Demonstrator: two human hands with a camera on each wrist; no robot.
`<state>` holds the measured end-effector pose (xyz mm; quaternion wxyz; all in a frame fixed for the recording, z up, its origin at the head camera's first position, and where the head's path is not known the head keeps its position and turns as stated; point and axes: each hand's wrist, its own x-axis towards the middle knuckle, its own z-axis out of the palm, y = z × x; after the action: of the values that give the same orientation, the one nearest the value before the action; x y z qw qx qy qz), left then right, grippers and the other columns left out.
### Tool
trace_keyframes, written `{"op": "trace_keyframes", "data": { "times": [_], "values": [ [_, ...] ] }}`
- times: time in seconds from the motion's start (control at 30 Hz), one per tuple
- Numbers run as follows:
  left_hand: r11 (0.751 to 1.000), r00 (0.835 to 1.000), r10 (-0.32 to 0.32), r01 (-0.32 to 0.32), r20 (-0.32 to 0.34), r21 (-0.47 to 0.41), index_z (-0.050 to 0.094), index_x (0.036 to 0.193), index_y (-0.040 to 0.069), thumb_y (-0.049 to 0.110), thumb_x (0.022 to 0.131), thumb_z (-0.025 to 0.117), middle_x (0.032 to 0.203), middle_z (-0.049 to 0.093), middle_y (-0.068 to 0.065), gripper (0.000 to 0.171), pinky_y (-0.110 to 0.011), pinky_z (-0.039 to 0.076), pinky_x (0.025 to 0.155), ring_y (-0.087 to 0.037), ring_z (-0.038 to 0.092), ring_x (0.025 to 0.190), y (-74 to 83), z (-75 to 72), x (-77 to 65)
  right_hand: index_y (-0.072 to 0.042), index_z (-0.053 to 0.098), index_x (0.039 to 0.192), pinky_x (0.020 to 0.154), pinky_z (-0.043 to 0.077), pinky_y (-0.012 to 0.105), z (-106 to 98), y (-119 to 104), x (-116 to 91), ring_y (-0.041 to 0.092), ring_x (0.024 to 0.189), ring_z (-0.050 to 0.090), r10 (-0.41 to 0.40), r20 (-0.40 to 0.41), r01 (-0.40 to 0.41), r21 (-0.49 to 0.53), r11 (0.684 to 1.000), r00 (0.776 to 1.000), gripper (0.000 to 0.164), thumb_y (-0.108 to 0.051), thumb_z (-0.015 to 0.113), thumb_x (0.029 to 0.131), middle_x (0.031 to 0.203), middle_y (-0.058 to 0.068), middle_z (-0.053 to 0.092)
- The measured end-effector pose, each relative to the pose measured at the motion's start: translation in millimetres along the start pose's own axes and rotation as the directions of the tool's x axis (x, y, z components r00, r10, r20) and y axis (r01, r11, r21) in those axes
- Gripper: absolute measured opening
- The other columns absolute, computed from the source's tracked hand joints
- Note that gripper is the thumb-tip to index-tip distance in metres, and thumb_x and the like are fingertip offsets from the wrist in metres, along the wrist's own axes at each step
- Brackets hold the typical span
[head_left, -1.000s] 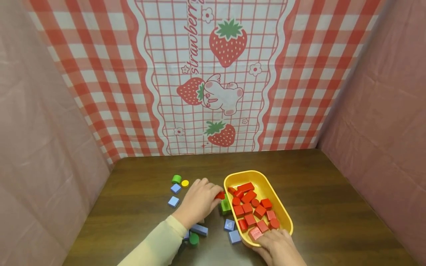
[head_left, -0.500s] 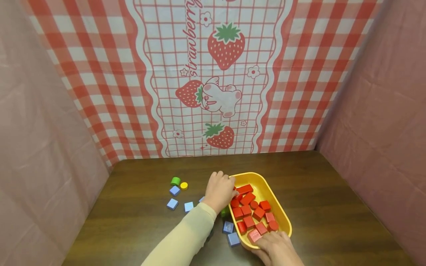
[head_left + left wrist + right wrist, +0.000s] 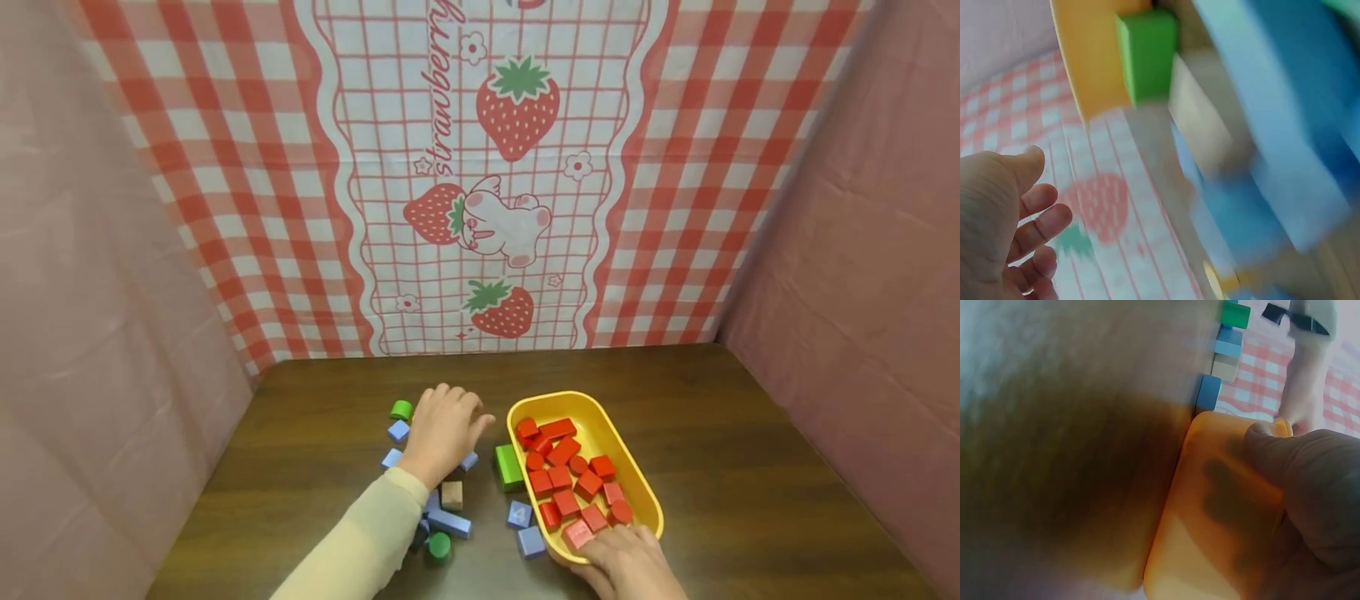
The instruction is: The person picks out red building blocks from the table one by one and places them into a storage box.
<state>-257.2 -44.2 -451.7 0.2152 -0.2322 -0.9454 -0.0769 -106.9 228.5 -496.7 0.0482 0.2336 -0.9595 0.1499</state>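
A yellow tray stands on the table, with many red blocks of various shapes lying in its left and near parts. My right hand grips its near right corner, fingers inside over the rim; in the right wrist view the thumb lies against the tray's outer wall. Left of the tray, my left hand hovers above the loose blocks. The left wrist view shows its fingers loosely bent with nothing between them. Nearby are a wooden block and a long blue block.
A green block and two blue cubes lie along the tray's left side. A dark green cylinder sits near the front. Further back left are a bright green block and blue cubes. A checked cloth hangs behind the table.
My left hand carried a red block rightward to the tray, let it go at the far left corner, and came back left without it. The right hand has stayed on the tray.
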Motion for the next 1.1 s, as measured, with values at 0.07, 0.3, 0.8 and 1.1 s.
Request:
{"op": "trace_keyframes", "data": {
  "times": [0.07,0.3,0.8,1.1],
  "values": [
    [1.000,0.999,-0.029,0.029,-0.020,0.006,0.072,0.095,0.018,0.045,0.092,0.067,0.090,0.068,0.003,0.028,-0.036,0.044,0.072,-0.018,0.051,0.081,-19.5,-5.3,-12.1,-0.035,0.071,0.086,0.075,0.037,0.041,0,2,1,0.008,0.079,0.053,0.002,0.009,-0.002,-0.012,1.000,1.000,0.005,-0.038,0.075,0.086,0.079,-0.023,0.056],
    [0.992,0.990,-0.122,0.122,-0.070,-0.004,0.073,0.092,0.013,0.042,0.088,0.073,0.091,0.070,-0.004,0.030,-0.040,0.044,0.070,-0.022,0.053,0.081,-78.8,-25.0,-57.6,-0.032,0.065,0.080,0.072,0.038,0.042,1,10,4,0.012,0.078,0.051,0.027,0.041,-0.025,-0.043,0.999,0.999,0.013,-0.040,0.073,0.085,0.075,-0.020,0.052],
    [0.969,0.968,-0.246,0.244,-0.056,-0.051,0.064,0.116,-0.003,0.042,0.091,0.069,0.118,0.061,-0.025,0.052,-0.066,0.039,0.088,-0.045,0.049,0.108,-171.5,-66.0,-147.8,-0.011,0.065,0.124,0.084,0.044,0.060,-66,74,0,0.030,0.107,0.054,-0.033,-0.330,0.020,-0.044,0.999,0.943,0.057,-0.039,0.083,0.077,0.117,0.008,0.064],
    [0.960,0.962,-0.269,0.265,-0.038,-0.087,0.049,0.138,-0.004,0.054,0.091,0.063,0.138,0.045,-0.029,0.077,-0.073,0.031,0.091,-0.052,0.038,0.118,-181.7,-59.0,-151.8,-0.013,0.021,0.158,0.090,0.018,0.082,-102,169,12,0.065,0.122,0.022,0.214,-0.233,-0.241,-0.090,0.966,0.949,0.097,-0.058,0.068,0.085,0.140,0.041,0.035]
  ]
}}
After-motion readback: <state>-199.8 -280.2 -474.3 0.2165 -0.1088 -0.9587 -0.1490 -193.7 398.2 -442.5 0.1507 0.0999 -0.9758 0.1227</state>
